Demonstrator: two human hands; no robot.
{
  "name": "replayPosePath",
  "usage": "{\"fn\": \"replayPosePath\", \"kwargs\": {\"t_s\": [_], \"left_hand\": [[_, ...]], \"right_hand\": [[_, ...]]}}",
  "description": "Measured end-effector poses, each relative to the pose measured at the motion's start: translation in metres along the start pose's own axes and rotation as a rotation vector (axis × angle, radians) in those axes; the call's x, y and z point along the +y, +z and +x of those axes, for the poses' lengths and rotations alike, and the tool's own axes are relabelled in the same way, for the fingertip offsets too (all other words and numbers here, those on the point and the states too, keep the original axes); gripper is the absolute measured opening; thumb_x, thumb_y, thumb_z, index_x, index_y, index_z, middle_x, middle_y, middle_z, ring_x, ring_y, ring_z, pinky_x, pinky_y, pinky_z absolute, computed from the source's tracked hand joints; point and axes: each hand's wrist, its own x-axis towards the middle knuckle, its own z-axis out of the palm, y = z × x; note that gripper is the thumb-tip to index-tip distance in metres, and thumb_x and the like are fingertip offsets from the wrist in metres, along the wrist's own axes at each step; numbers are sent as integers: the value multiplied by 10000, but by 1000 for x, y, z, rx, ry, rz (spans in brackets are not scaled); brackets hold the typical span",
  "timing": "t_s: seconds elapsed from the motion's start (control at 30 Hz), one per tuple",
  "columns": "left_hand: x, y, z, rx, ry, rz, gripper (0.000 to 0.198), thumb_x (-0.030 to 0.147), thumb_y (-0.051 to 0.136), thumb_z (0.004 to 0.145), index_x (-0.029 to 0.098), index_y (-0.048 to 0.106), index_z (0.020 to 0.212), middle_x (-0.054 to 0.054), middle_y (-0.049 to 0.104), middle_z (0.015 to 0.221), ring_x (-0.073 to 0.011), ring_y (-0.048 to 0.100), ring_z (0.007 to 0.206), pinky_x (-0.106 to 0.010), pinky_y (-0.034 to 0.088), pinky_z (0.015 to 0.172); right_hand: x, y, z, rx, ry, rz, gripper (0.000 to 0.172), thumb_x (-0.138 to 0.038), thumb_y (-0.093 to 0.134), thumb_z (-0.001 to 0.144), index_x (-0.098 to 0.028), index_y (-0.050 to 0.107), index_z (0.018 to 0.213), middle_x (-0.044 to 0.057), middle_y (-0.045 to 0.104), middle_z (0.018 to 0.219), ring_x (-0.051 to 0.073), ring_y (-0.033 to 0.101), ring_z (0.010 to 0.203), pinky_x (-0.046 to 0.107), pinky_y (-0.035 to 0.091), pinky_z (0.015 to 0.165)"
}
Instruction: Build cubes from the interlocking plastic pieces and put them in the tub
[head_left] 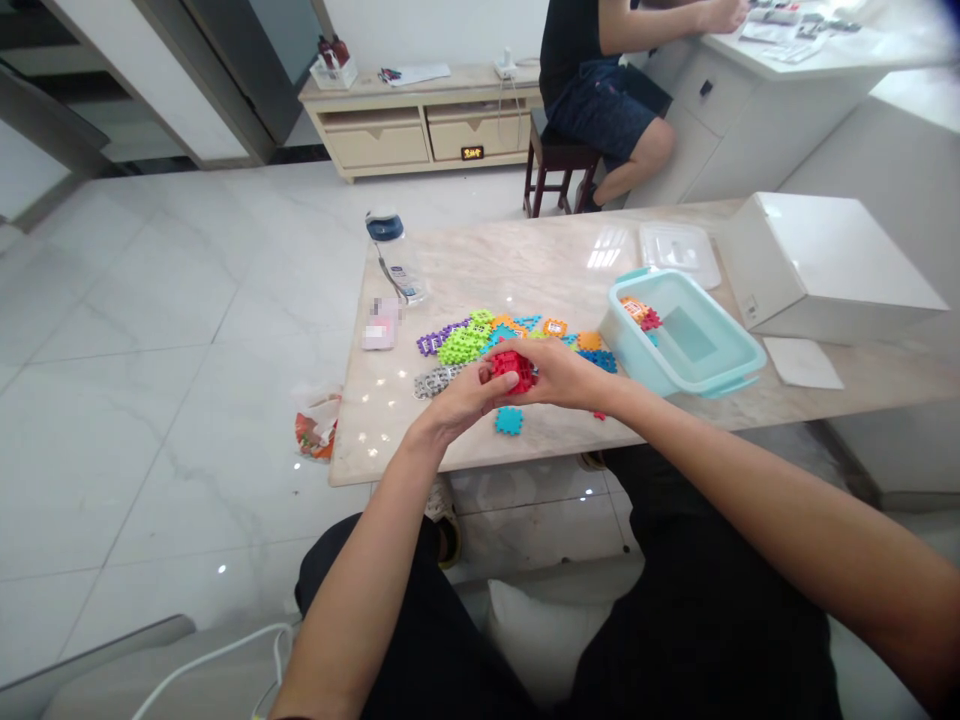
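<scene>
Between my two hands is a red block of interlocking puzzle tiles (pixel 511 371), held above the near part of the table. My left hand (pixel 466 396) grips it from the left, thumb across its near face. From the right, my right hand (pixel 556 374) closes on the same block, its fingers over the far side. Just behind lie green tiles (pixel 463 344), purple tiles (pixel 441 338), orange tiles (pixel 589 341) and dark blue tiles (pixel 600 360). Grey tiles (pixel 436 381) sit by my left hand. A single turquoise tile (pixel 509 421) lies flat below the block.
A light blue tub (pixel 652 365) with a few tiles inside stands right of my hands, its clear lid (pixel 679 254) behind. A white box (pixel 840 260) is farther right. A water bottle (pixel 399 262) stands at the back left. A person (pixel 600 80) sits at another counter.
</scene>
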Motion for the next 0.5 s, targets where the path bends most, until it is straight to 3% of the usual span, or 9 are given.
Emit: {"fn": "replayPosePath", "kwargs": {"t_s": [0.1, 0.33, 0.5], "left_hand": [[1, 2, 1, -13, 8, -45, 589, 573, 979, 720, 119, 780, 1039, -102, 772, 1029, -213, 724, 944, -337, 577, 915], [-4, -1, 4, 6, 21, -66, 567, 597, 984, 696, 116, 759, 896, -43, 727, 828, -132, 660, 735, -236, 533, 702], [-4, 0, 6, 25, 23, -31, 567, 554, 1018, 648, 105, 757, 876, -53, 720, 798, -141, 659, 721, -230, 509, 664]], "right_hand": [[-1, 0, 0, 33, -2, 12, 504, -445, 841, 909, -203, 699, 1327, 98, 763, 1289, 243, 731, 1161, 341, 566, 1009], [-1, 4, -2, 30, -30, -71, 657, -486, 848, 907, -224, 638, 1471, 115, 712, 1416, 285, 690, 1292, 419, 540, 1127], [3, 6, -1, 19, -12, -100, 602, -521, 841, 908, -219, 665, 1398, 108, 740, 1335, 284, 709, 1231, 414, 555, 1087]]}}
